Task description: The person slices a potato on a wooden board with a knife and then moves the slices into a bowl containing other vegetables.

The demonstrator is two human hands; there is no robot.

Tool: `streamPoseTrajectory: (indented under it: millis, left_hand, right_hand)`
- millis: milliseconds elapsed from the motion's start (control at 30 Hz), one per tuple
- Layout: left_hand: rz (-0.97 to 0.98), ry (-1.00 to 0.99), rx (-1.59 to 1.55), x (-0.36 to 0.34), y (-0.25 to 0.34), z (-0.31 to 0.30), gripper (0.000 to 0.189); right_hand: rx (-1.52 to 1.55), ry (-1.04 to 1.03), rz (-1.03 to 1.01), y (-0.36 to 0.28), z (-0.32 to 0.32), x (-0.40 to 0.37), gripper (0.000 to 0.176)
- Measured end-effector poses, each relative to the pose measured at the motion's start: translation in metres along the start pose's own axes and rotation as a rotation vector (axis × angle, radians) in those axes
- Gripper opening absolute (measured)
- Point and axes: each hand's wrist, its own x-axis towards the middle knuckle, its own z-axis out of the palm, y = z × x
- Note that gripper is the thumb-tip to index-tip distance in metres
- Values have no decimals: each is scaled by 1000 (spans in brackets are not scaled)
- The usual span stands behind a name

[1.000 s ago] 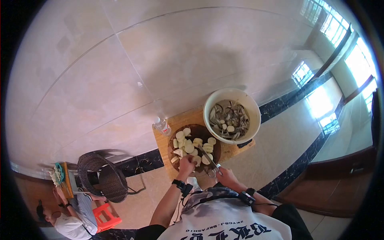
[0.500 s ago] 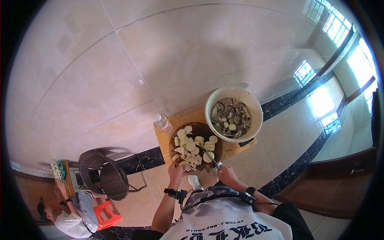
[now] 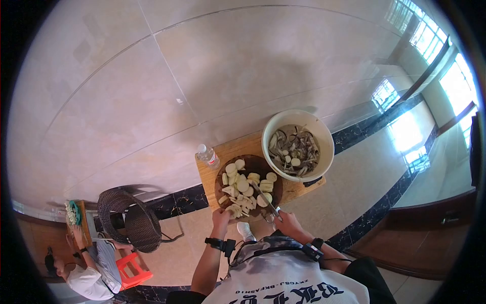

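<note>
Pale, round vegetable slices (image 3: 243, 186) and smaller cut pieces cover much of a round, dark wooden chopping board (image 3: 257, 163). My left hand (image 3: 221, 219) is at the board's near left edge, its fingers closed against some cut pieces. At the near right, my right hand (image 3: 287, 222) grips a knife (image 3: 264, 195), whose narrow metal blade slants up and left among the slices. The grip itself is partly covered by my fingers. Beyond the board to the right, a white bucket (image 3: 324, 133) holds dark and pale strips with a few round slices.
A clear plastic bottle (image 3: 208, 156) stands at the left of the small wooden table (image 3: 235, 148), close to the tiled wall. On the left are a dark woven chair (image 3: 143, 230), a red stool (image 3: 132, 272) and another person (image 3: 93, 276) at a second small table.
The whole view has shifted slightly. Both hands and the knife stay nearly where they were, and the slices look much the same.
</note>
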Motion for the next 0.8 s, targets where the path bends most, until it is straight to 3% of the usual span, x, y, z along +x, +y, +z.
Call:
streamPoseTrajectory:
  millis: [233, 367, 633, 800]
  left_hand:
    - [-84, -91, -299, -20, 28, 21, 10]
    - [-61, -37, -149, -14, 24, 34, 7]
    - [-74, -83, -189, -20, 30, 31, 14]
    - [-103, -8, 23, -13, 20, 17, 18]
  right_hand:
    - [32, 12, 4, -8, -4, -1, 32]
    - [-40, 120, -93, 14, 11, 7, 27]
    - [17, 24, -10, -8, -5, 0, 30]
    - [16, 41, -41, -2, -2, 2, 30]
